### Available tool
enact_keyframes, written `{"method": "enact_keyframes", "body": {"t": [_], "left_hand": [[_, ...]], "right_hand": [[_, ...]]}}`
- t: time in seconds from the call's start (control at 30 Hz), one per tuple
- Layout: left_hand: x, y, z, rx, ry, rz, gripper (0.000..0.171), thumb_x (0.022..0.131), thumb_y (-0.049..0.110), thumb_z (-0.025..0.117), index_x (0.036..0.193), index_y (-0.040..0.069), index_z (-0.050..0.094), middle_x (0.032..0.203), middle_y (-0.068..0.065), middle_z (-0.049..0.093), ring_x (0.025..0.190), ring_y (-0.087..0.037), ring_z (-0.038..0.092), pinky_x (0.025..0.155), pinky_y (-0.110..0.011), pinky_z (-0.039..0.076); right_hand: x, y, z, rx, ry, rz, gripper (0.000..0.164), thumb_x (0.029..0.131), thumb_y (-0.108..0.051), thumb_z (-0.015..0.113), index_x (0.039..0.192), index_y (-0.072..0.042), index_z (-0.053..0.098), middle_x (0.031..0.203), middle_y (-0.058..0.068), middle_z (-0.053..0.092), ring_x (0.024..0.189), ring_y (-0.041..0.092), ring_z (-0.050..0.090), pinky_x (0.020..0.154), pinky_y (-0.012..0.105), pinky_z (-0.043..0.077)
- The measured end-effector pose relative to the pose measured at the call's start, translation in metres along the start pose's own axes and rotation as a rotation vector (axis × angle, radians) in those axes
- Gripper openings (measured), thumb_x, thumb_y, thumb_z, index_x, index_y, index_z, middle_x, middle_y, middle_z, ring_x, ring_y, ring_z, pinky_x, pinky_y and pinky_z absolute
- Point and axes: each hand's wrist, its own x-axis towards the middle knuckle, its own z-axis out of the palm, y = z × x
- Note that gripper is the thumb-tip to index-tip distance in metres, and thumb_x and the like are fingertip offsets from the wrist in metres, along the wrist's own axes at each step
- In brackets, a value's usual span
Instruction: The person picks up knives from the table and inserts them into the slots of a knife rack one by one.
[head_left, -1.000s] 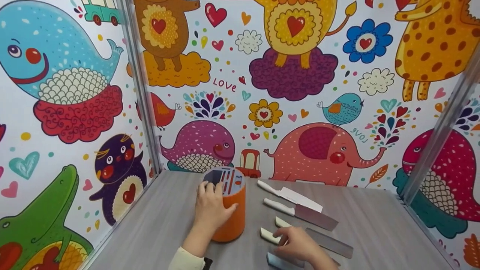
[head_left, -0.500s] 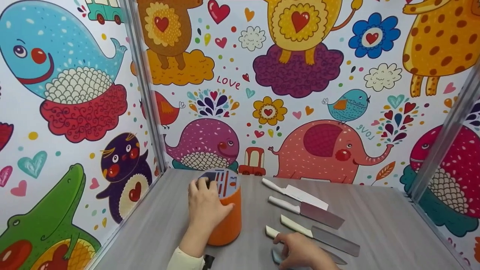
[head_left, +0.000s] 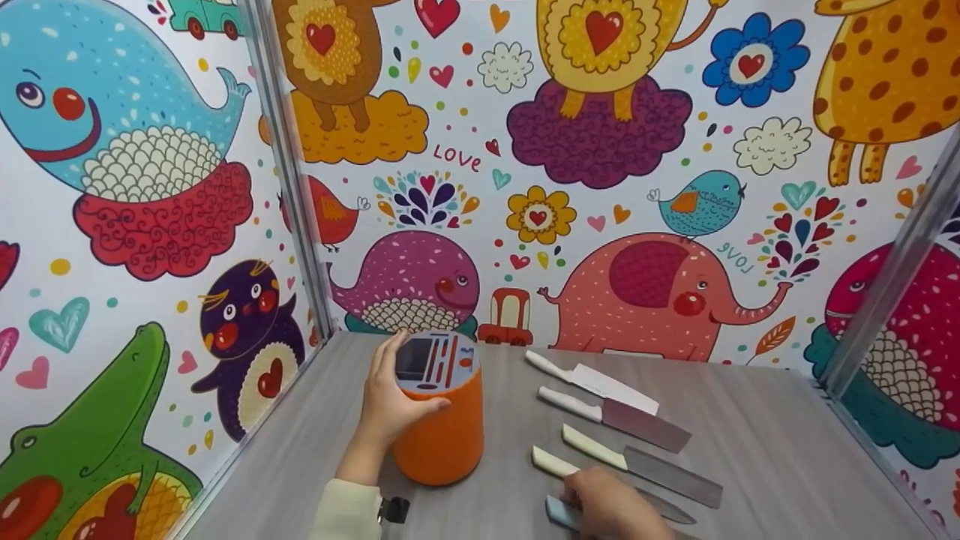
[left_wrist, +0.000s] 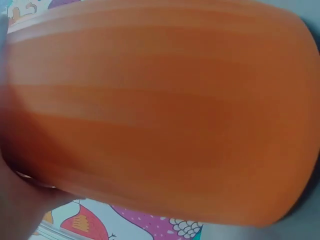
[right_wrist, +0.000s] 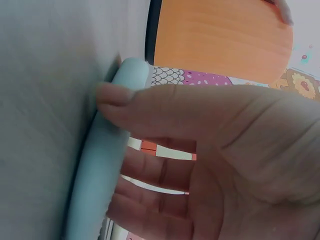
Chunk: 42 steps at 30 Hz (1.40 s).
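Observation:
An orange round knife block (head_left: 442, 442) with a grey slotted top stands upright on the table. My left hand (head_left: 384, 401) grips its upper left side, fingers along the rim and thumb across the front. Its orange wall (left_wrist: 165, 110) fills most of the left wrist view. My right hand (head_left: 616, 504) holds a knife by its light blue handle (head_left: 561, 513), thumb on one side and fingers curled on the other. In the right wrist view this handle (right_wrist: 97, 175) lies close along the tabletop; the blade is mostly hidden. Just beyond is a pointed knife with a cream handle (head_left: 553, 461).
Farther back lie a broad knife with a cream handle (head_left: 596, 448), a cleaver with a white handle (head_left: 574, 403) and a white-bladed knife (head_left: 616, 388), roughly parallel. Panels with cartoon animals (head_left: 637, 300) enclose the grey table (head_left: 757, 420) at the back and sides.
My left hand has shifted from over the block's top to its left side, uncovering the slots. My right hand has come down onto the light blue handle and taken hold of it.

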Motion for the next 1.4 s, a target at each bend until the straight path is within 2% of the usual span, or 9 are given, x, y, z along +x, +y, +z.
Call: {"method": "enact_keyframes", "body": {"t": [0.17,0.27,0.4,0.53,0.67,0.8,1.03,1.2,1.4], "left_hand": [[0.001,0.002,0.001,-0.020,0.017,-0.001,0.111,0.058,0.055,0.091,0.150,0.030,0.034,0.140,-0.002,0.047,0.119,-0.020,0.052,0.097,-0.046,0.055],[0.000,0.000,0.000,-0.006,0.033,-0.005,0.110,0.059,0.054,0.091,0.150,0.029,0.035,0.135,0.000,0.050,0.117,-0.016,0.052,0.096,-0.044,0.056],[0.000,-0.005,-0.006,0.017,0.057,-0.006,0.111,0.058,0.055,0.091,0.150,0.027,0.036,0.129,0.000,0.052,0.114,-0.014,0.051,0.095,-0.043,0.056],[0.003,-0.007,-0.010,0.038,0.044,-0.020,0.114,0.057,0.059,0.090,0.151,0.024,0.036,0.138,-0.004,0.049,0.119,-0.020,0.050,0.099,-0.049,0.053],[0.005,-0.006,-0.014,0.094,0.017,-0.080,0.122,0.053,0.069,0.087,0.152,0.020,0.034,0.153,-0.008,0.038,0.133,-0.030,0.045,0.108,-0.058,0.043],[0.005,-0.001,-0.017,0.144,-0.040,-0.175,0.130,0.052,0.075,0.083,0.155,0.017,0.029,0.158,-0.011,0.032,0.138,-0.035,0.039,0.111,-0.061,0.038],[0.007,0.006,-0.019,0.168,-0.091,-0.250,0.131,0.053,0.075,0.082,0.154,0.012,0.028,0.152,-0.012,0.037,0.131,-0.033,0.044,0.108,-0.057,0.043],[0.007,0.007,-0.020,0.196,-0.079,-0.211,0.130,0.053,0.076,0.081,0.154,0.013,0.028,0.151,-0.011,0.038,0.130,-0.032,0.046,0.109,-0.058,0.042],[0.004,0.003,-0.017,0.154,-0.010,-0.184,0.113,0.064,0.067,0.082,0.151,0.014,0.034,0.146,-0.010,0.044,0.125,-0.029,0.050,0.106,-0.053,0.047]], "right_hand": [[0.002,0.008,0.000,-0.101,0.094,-0.193,0.029,0.063,0.004,0.079,0.076,-0.018,0.065,0.067,-0.009,0.055,0.060,0.009,0.046,0.055,0.028,0.041],[0.003,0.010,0.001,-0.156,0.147,-0.264,0.030,0.061,0.006,0.076,0.074,-0.017,0.063,0.066,-0.010,0.053,0.059,0.006,0.043,0.052,0.026,0.038],[0.002,0.010,0.002,-0.144,0.103,-0.226,0.030,0.064,0.004,0.078,0.079,-0.018,0.064,0.069,-0.010,0.055,0.061,0.007,0.045,0.055,0.027,0.041],[0.001,0.013,0.001,-0.145,0.121,-0.220,0.032,0.061,0.004,0.080,0.076,-0.018,0.062,0.067,-0.010,0.052,0.061,0.007,0.043,0.054,0.027,0.039],[0.002,0.016,0.002,-0.169,0.196,-0.284,0.034,0.055,0.006,0.078,0.071,-0.017,0.058,0.063,-0.012,0.045,0.057,0.005,0.038,0.050,0.025,0.035],[0.005,0.016,0.000,-0.156,0.237,-0.345,0.032,0.052,0.005,0.075,0.073,-0.015,0.062,0.061,-0.014,0.044,0.055,0.004,0.036,0.049,0.023,0.033],[-0.001,0.008,-0.023,-0.012,0.273,-0.413,0.034,0.055,0.000,0.071,0.086,-0.015,0.068,0.065,-0.013,0.054,0.057,-0.001,0.043,0.050,0.019,0.039],[-0.022,-0.001,-0.048,0.169,0.333,-0.416,0.033,0.066,-0.006,0.079,0.093,-0.022,0.068,0.076,-0.008,0.063,0.068,0.003,0.057,0.059,0.021,0.049],[-0.041,-0.004,-0.064,0.424,0.407,-0.424,0.034,0.073,-0.011,0.084,0.100,-0.022,0.067,0.083,0.000,0.066,0.073,0.011,0.063,0.063,0.026,0.057]]}}
